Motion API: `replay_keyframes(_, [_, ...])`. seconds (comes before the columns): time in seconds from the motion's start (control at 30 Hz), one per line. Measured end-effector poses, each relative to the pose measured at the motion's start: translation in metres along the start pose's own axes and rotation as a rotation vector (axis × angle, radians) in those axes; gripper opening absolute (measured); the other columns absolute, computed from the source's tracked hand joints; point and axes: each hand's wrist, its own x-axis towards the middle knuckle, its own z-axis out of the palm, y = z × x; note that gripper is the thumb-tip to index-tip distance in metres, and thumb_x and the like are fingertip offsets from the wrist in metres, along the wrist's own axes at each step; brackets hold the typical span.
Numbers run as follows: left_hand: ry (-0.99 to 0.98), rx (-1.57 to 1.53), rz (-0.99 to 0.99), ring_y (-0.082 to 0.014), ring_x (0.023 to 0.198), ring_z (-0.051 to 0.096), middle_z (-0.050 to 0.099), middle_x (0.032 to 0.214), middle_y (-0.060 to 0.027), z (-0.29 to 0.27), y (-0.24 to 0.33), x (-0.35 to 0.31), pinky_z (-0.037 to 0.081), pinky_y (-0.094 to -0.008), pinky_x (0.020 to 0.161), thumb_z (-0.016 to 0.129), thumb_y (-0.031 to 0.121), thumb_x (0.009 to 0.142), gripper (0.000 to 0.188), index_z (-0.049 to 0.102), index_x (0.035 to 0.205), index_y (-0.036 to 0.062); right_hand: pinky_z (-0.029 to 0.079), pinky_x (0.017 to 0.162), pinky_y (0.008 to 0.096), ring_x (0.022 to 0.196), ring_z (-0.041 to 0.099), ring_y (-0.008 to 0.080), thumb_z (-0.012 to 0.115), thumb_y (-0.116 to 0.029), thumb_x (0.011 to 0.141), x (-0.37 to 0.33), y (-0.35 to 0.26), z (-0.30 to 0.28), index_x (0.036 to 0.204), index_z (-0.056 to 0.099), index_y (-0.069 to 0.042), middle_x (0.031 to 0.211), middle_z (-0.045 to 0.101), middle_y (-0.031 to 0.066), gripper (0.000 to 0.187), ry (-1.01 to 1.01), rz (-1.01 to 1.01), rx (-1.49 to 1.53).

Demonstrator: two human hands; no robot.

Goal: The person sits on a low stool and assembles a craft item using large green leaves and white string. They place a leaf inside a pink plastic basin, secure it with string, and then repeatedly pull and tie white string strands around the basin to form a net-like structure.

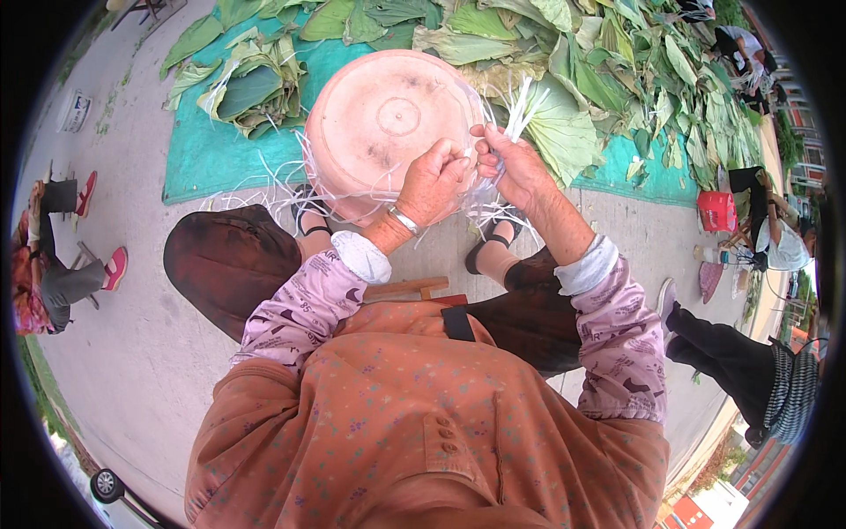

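A pink round tub (370, 106) lies bottom up in front of my knees, with thin white strips draped about its sides. My right hand (520, 172) is closed round a bunch of white strips (526, 108), whose loose ends fan out above the fingers. Just left of it, over the near right side of the tub, my left hand (432, 187) is closed in a pinch. Thin white strips run between the two hands, and the left fingertips appear to grip them. More strip ends hang below the hands and to the left of the tub.
Large green leaves (564, 128) are heaped on a teal sheet (203, 163) beyond the tub. A small wooden stool (405, 288) shows between my legs. People sit at the left and right, and a person in dark trousers (727, 366) is nearer right. A red bucket (716, 212) stands at right.
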Motion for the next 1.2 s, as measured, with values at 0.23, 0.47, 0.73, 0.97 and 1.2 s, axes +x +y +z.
replay_keyframes(0.23, [-0.034, 0.185, 0.078, -0.0065, 0.064, 0.045, 0.049, 0.07, -0.0002, -0.001, 0.006, -0.005, 0.039, -0.0209, 0.057, 0.05, 0.003, 0.083, 0.003, 0.049, 0.086, 0.0033, 0.033, 0.048, 0.0197, 0.058, 0.04, 0.0055, 0.062, -0.015, 0.081, -0.004, 0.001, 0.003, 0.093, 0.057, 0.0, 0.072, 0.05, -0.0017, 0.019, -0.077, 0.004, -0.107])
replay_keyframes(0.47, [-0.036, 0.402, 0.225, -0.0164, 0.063, 0.052, 0.054, 0.072, -0.0081, 0.003, 0.018, -0.013, 0.043, -0.0267, 0.058, 0.053, 0.004, 0.081, 0.008, 0.051, 0.088, 0.0059, 0.032, 0.047, 0.0202, 0.057, 0.04, 0.0055, 0.064, -0.013, 0.079, -0.002, 0.002, -0.003, 0.088, 0.056, -0.002, 0.073, 0.052, -0.0007, 0.016, 0.079, 0.005, -0.057])
replay_keyframes(0.73, [-0.147, 0.513, 0.107, -0.0203, 0.074, 0.057, 0.057, 0.08, -0.0102, 0.002, 0.016, -0.016, 0.045, -0.0295, 0.066, 0.057, 0.007, 0.078, 0.015, 0.051, 0.092, 0.0061, 0.032, 0.048, 0.0209, 0.057, 0.039, 0.0054, 0.061, -0.016, 0.081, -0.01, -0.013, 0.006, 0.087, 0.057, -0.003, 0.07, 0.049, -0.0018, 0.015, -0.023, -0.012, -0.229])
replay_keyframes(0.97, [-0.216, 0.102, 0.115, -0.0241, 0.104, 0.046, 0.048, 0.11, -0.0138, 0.01, 0.008, -0.001, 0.038, -0.0352, 0.087, 0.072, 0.019, 0.067, 0.071, 0.032, 0.123, 0.0009, 0.038, 0.057, 0.0207, 0.066, 0.046, 0.0073, 0.052, -0.023, 0.087, -0.015, -0.015, 0.017, 0.086, 0.056, -0.007, 0.078, 0.054, -0.0015, 0.016, -0.133, -0.11, -0.132])
replay_keyframes(1.2, [-0.459, -0.163, -0.44, -0.0064, 0.059, 0.047, 0.053, 0.07, 0.0015, 0.026, -0.028, -0.025, 0.042, -0.0197, 0.055, 0.063, 0.008, 0.076, 0.011, 0.058, 0.083, 0.0008, 0.043, 0.061, 0.0307, 0.063, 0.049, 0.0129, 0.048, -0.023, 0.089, -0.052, -0.065, 0.022, 0.087, 0.049, -0.008, 0.07, 0.049, 0.0001, 0.015, -0.24, -0.203, 0.153])
